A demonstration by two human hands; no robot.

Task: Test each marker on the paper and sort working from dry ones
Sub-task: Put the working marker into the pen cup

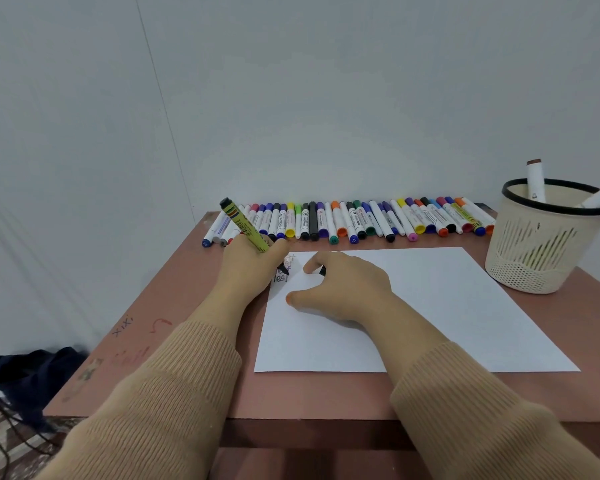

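A dark cloth (32,372) and some cables lie on the floor at the far left, beside the pinkish-brown table (194,306), whose left part bears a few pen scribbles. The left hand (248,263), coming out of a tan ribbed sleeve (160,393), is clamped round a yellow-green marker (245,225). The marker is tilted, its black end up and to the left, its tip down on the upper left corner of the white paper (430,306). Small written words (280,278) in several colours sit just there. The right hand (350,289) rests on the paper just beside them, thumb spread toward the person, fingers curled round a small black piece (323,271); what that piece is cannot be told. Behind both hands a long row of capped markers (347,221) in many colours lies side by side along the far edge of the table, against the wall. At the far right a cream basket (534,251) with a black rim stands just beside the paper's right corner, with two white markers (536,181) standing in it
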